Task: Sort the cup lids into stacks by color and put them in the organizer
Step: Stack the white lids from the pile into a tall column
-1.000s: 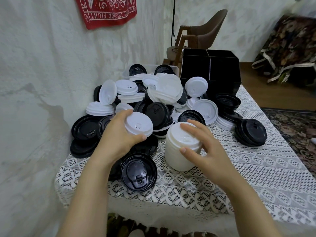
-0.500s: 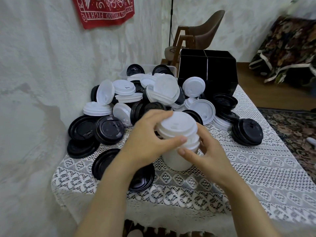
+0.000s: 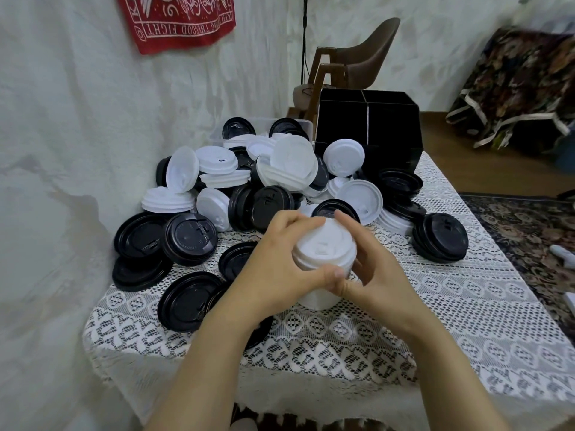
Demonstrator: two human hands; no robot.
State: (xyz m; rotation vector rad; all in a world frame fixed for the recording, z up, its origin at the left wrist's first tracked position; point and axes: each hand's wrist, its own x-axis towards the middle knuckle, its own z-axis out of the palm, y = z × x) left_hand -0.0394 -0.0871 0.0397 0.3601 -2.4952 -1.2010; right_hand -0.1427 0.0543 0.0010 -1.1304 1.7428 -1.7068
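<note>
The left hand [image 3: 280, 269] and right hand [image 3: 373, 275] curl around a white lid stack [image 3: 323, 247] standing on the lace tablecloth [image 3: 466, 306]. Squaring the top lid (rims flush) before pressing should steady it. The black organizer [image 3: 389, 132] waits beyond the unsorted lids [image 3: 280, 169].

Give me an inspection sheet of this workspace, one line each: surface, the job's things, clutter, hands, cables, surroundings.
Surface: table covered with a white lace cloth.
Job's things: white lid stack stands upright near the front; mixed pile of black and white lids lies behind it; black lid stack lies tilted on the right; black organizer is at the far end, its compartments too dark to judge.
Clutter: clear bin behind the pile, with lids in it.
Hands: left hand and right hand both grip the white lid stack.
Cables: thin dark line up the far wall; cable or stand, cannot tell.
Surroundings: brown chair, red banner, patterned rug.
</note>
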